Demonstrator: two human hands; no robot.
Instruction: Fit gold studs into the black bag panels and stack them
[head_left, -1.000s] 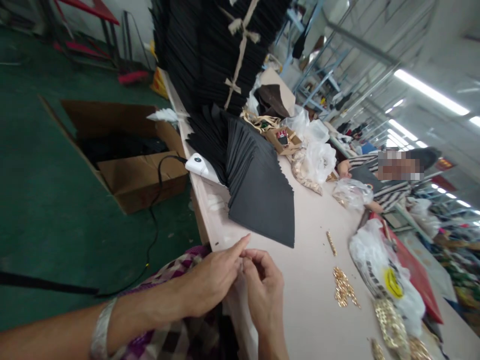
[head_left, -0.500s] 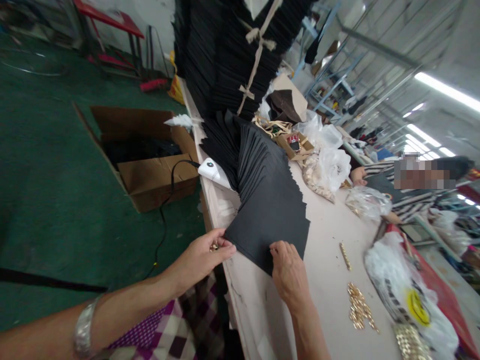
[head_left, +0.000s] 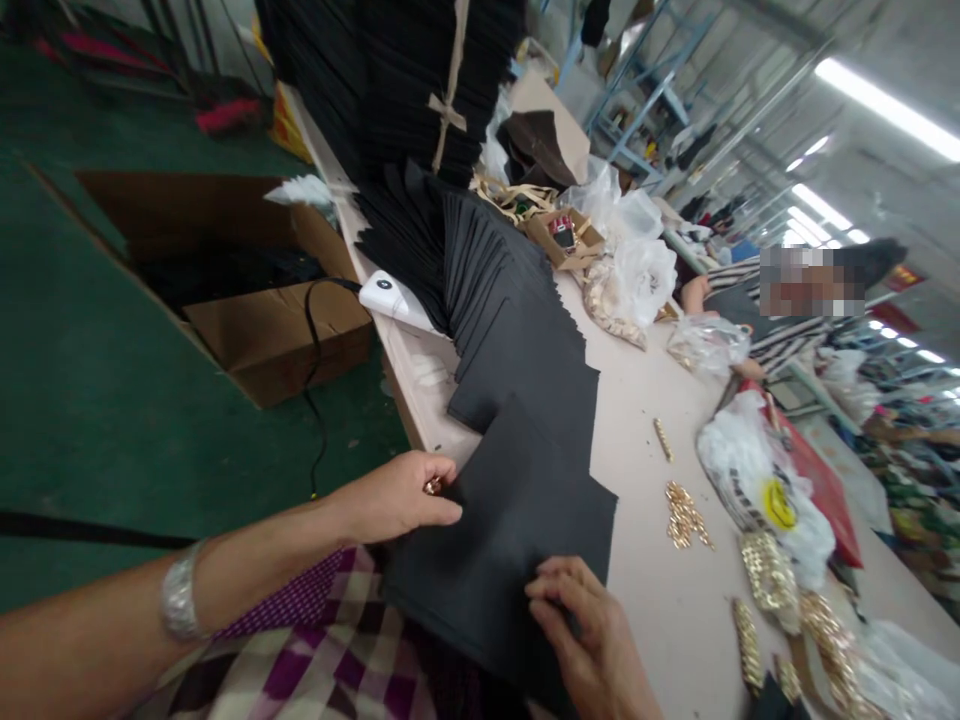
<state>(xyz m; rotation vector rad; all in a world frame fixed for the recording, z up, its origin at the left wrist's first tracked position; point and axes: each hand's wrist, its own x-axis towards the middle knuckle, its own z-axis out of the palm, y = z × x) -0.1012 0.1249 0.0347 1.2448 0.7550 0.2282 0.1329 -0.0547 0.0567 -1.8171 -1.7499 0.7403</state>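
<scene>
A black sheet (head_left: 480, 540), smooth and flat, lies at the table's near edge and hangs over toward my lap. My left hand (head_left: 409, 495) is beside its left edge, fingers curled around small gold metal pieces (head_left: 433, 486). Whether its thumb touches the sheet I cannot tell. Over the sheet's right part is my right hand (head_left: 589, 625), its fingers bent and slightly apart, with nothing visible between them. Beyond, a fanned row of black sheets (head_left: 517, 340) runs back to a tall tied black stack (head_left: 390, 80).
On the table (head_left: 637, 400) are a pile of gold pieces (head_left: 686, 515), a short gold strip (head_left: 663, 440), plastic bags (head_left: 645, 280) and a white device (head_left: 397, 303). An open carton (head_left: 277, 335) stands on the floor at left. Another person (head_left: 750, 310) sits across at right.
The top black sheet has come away from the fanned row toward my body. My right hand has moved nearer with it, its fingers loosening. The view has shifted.
</scene>
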